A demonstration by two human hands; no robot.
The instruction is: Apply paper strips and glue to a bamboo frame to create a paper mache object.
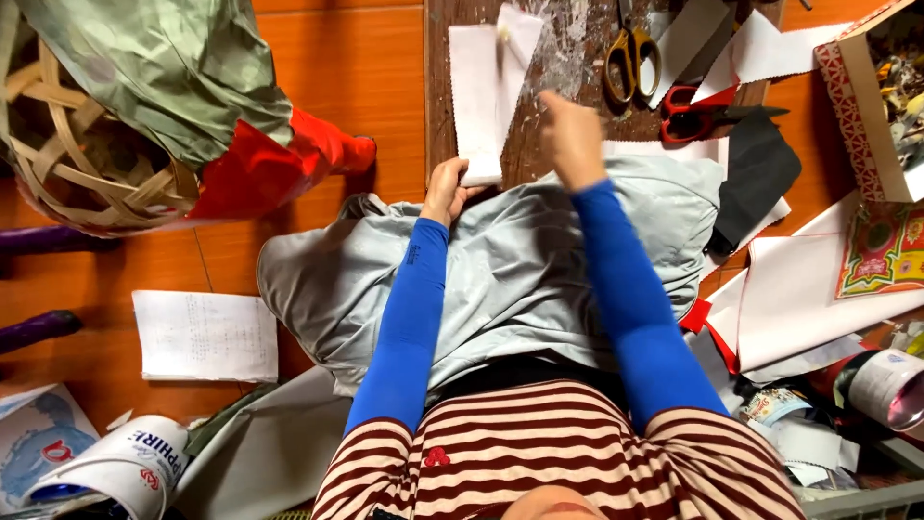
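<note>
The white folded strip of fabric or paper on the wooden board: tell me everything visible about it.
The white folded strip of fabric or paper lies lengthwise on the scuffed dark wooden board, a long plain rectangle with its far corner turned over. Whether it is cloth or paper is unclear. The left hand pinches its near end at the board's edge, above grey cloth on the lap. The right hand, blurred, is raised beside it, apparently not touching.

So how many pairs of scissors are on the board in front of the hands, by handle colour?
Yellow-handled scissors: 1
Red-handled scissors: 1
Total: 2
Both lie beyond the right hand; the left hand holds a white strip.
</note>
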